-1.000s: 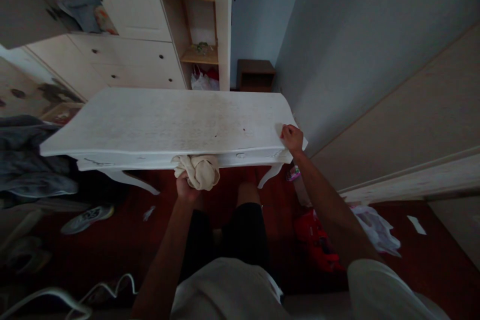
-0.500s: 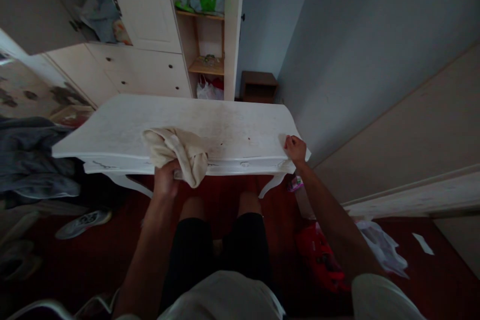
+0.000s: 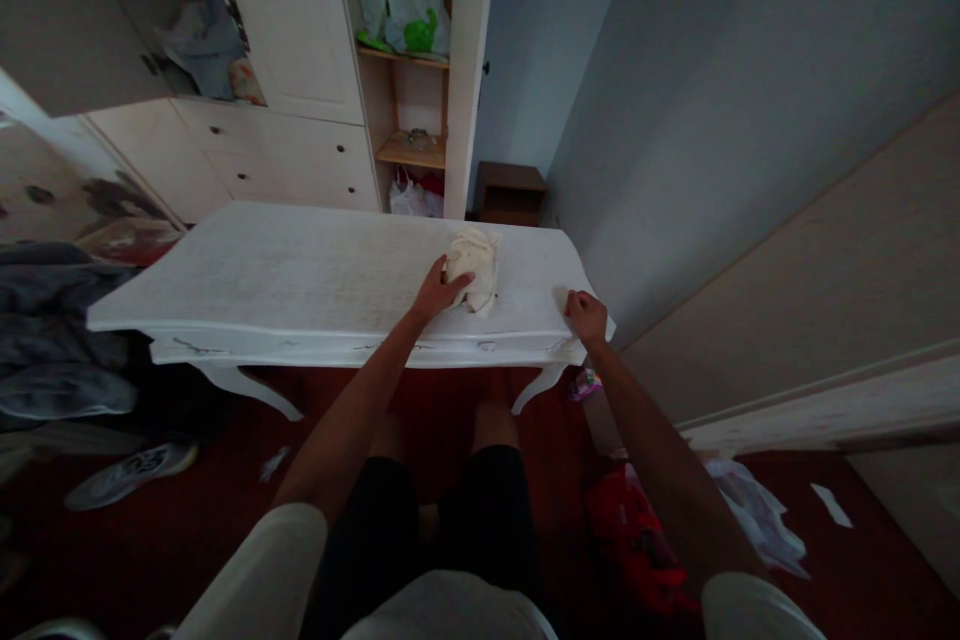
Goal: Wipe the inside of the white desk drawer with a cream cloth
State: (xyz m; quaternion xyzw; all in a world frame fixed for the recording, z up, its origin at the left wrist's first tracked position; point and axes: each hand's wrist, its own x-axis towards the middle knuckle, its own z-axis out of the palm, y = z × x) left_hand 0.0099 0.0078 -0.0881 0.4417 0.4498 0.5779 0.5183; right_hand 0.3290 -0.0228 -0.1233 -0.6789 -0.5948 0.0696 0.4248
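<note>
A white table (image 3: 315,260) with curved legs and a carved front stands before me, its top marked with faint grey smudges. My left hand (image 3: 441,288) grips a cream cloth (image 3: 474,270), which lies bunched against the tabletop right of the middle. Its thumb lies over the near side of the cloth; some fingers are hidden behind it. My right hand (image 3: 587,314) rests as a fist on the right end of the table, with nothing visible in it.
Behind the table stands a white wardrobe (image 3: 285,140) with open shelves holding plastic bags (image 3: 412,0). A small brown cabinet (image 3: 513,190) is by the wall. Dark clothing (image 3: 60,340) is piled at left; a shoe (image 3: 131,475) and a red bag (image 3: 634,540) lie on the floor.
My left hand has carried the cloth from above the table's front edge, rightward and forward, down onto the tabletop. My right fist has stayed at the right end.
</note>
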